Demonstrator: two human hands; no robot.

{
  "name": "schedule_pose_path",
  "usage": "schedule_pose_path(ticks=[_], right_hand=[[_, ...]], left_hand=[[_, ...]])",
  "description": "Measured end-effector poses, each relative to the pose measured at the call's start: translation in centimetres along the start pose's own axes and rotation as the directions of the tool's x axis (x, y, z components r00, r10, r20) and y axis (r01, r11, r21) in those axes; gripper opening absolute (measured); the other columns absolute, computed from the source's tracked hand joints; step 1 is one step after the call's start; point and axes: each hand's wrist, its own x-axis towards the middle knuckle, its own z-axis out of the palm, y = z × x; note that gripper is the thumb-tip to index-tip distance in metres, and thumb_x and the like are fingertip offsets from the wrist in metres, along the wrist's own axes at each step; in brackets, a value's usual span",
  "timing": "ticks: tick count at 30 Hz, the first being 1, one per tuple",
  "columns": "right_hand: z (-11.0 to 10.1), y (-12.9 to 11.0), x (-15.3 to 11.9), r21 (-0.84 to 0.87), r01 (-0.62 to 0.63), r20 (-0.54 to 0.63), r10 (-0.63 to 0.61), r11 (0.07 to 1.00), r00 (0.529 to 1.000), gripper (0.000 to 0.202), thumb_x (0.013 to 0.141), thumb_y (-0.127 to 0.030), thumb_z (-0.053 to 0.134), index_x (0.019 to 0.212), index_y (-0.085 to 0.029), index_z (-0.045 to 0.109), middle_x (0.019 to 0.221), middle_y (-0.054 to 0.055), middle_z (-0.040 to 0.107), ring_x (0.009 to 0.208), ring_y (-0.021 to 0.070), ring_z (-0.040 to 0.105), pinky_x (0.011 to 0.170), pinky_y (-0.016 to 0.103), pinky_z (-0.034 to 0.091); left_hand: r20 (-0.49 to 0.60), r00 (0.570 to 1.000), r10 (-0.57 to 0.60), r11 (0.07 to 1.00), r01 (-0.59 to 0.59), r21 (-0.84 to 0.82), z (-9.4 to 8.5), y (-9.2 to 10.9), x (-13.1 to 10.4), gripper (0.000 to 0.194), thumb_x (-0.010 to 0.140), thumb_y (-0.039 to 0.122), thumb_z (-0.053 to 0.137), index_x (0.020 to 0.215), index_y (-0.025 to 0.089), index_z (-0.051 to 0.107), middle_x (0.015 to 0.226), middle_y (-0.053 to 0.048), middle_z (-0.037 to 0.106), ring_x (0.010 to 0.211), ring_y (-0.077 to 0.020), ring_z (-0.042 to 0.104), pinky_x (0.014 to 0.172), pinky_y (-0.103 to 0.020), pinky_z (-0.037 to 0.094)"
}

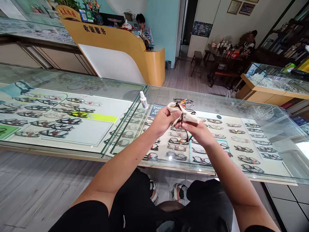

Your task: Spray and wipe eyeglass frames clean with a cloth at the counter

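Note:
Over the glass display case, my left hand [166,120] pinches a cream cleaning cloth [190,118] with dark print, folded around part of a pair of glasses. My right hand [198,129] holds the other side of the cloth and the dark-framed glasses [187,135], whose lower part hangs beneath my fingers. Cloth and fingers hide much of the frame. To the left of my hands, a small white spray bottle [144,100] stands upright on the glass top.
The glass display case [277,111] holds rows of glasses [177,155]. A second glass case [116,85] adjoins it on the left. Beyond stand a wooden counter [154,64] with a seated person [146,32], a stool [197,61] and a dark table where another person sits.

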Motion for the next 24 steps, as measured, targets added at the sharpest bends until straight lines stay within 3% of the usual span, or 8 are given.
schedule_pose_path(ticks=[2,4,9,13,16,20,24], right_hand=[[0.1,0.0,0.0,-0.009,0.001,0.006,-0.001,1.0,1.0,0.03,0.092,-0.047,0.087,0.111,-0.024,0.083,0.106,0.005,0.083,0.111,0.0266,0.075,0.107,0.042,0.055],[0.0,-0.1,-0.1,0.03,-0.01,-0.03,0.011,0.999,1.0,0.03,0.089,-0.047,0.089,0.107,-0.024,0.083,0.103,0.004,0.083,0.107,0.0262,0.076,0.104,0.041,0.056],[-0.5,-0.8,0.0,0.139,-0.061,-0.127,0.079,0.988,0.989,0.034,0.079,-0.051,0.095,0.094,-0.022,0.084,0.09,0.005,0.083,0.093,0.0247,0.078,0.098,0.04,0.059],[-0.6,-0.7,0.0,0.096,-0.03,-0.111,0.041,0.995,0.993,0.031,0.082,-0.05,0.094,0.096,-0.023,0.084,0.094,0.005,0.083,0.096,0.024,0.078,0.1,0.04,0.059],[-0.4,-0.1,0.0,0.018,-0.003,-0.066,0.005,1.0,0.998,0.028,0.089,-0.048,0.089,0.099,-0.022,0.084,0.099,0.006,0.084,0.102,0.0242,0.078,0.101,0.039,0.058],[0.0,0.4,0.0,0.003,-0.007,-0.068,0.007,1.0,0.998,0.027,0.089,-0.047,0.09,0.1,-0.024,0.082,0.101,0.004,0.084,0.104,0.0249,0.078,0.101,0.041,0.059],[-0.4,-0.3,-0.1,0.059,-0.012,-0.106,0.018,0.998,0.994,0.027,0.088,-0.047,0.091,0.098,-0.025,0.081,0.1,0.004,0.084,0.103,0.0234,0.079,0.103,0.04,0.059]], left_hand=[[-0.005,1.0,-0.012,1.0,0.012,0.001,0.0,0.1,0.0,0.059,0.082,0.068,0.087,0.086,0.014,0.064,0.062,-0.001,0.068,0.046,-0.0105,0.06,0.047,-0.022,0.047],[0.025,0.999,-0.026,1.0,0.027,-0.014,-0.3,0.4,0.0,0.059,0.085,0.069,0.083,0.084,0.014,0.065,0.062,-0.002,0.068,0.049,-0.0124,0.063,0.05,-0.023,0.051],[0.121,0.991,-0.061,0.995,0.069,-0.065,-0.8,0.7,0.0,0.049,0.078,0.042,0.098,0.103,0.013,0.069,0.084,-0.006,0.077,0.072,-0.0164,0.076,0.071,-0.028,0.06],[0.097,0.995,-0.012,0.997,0.019,-0.071,-0.4,0.4,0.0,0.051,0.071,0.032,0.102,0.102,0.015,0.066,0.08,-0.002,0.074,0.065,-0.0126,0.071,0.066,-0.025,0.057],[0.031,0.999,-0.009,0.998,0.01,-0.057,0.0,0.2,0.0,0.053,0.07,0.04,0.103,0.098,0.015,0.066,0.075,-0.001,0.074,0.056,-0.0102,0.065,0.056,-0.022,0.052],[-0.025,0.999,-0.025,0.999,0.024,-0.047,0.2,0.0,0.1,0.059,0.078,0.067,0.089,0.085,0.013,0.066,0.065,-0.003,0.07,0.047,-0.0106,0.06,0.047,-0.023,0.048],[-0.079,0.996,-0.042,0.996,0.035,-0.088,-0.3,-0.2,0.4,0.057,0.077,0.065,0.092,0.086,0.013,0.07,0.07,-0.004,0.074,0.06,-0.0156,0.07,0.059,-0.026,0.058]])
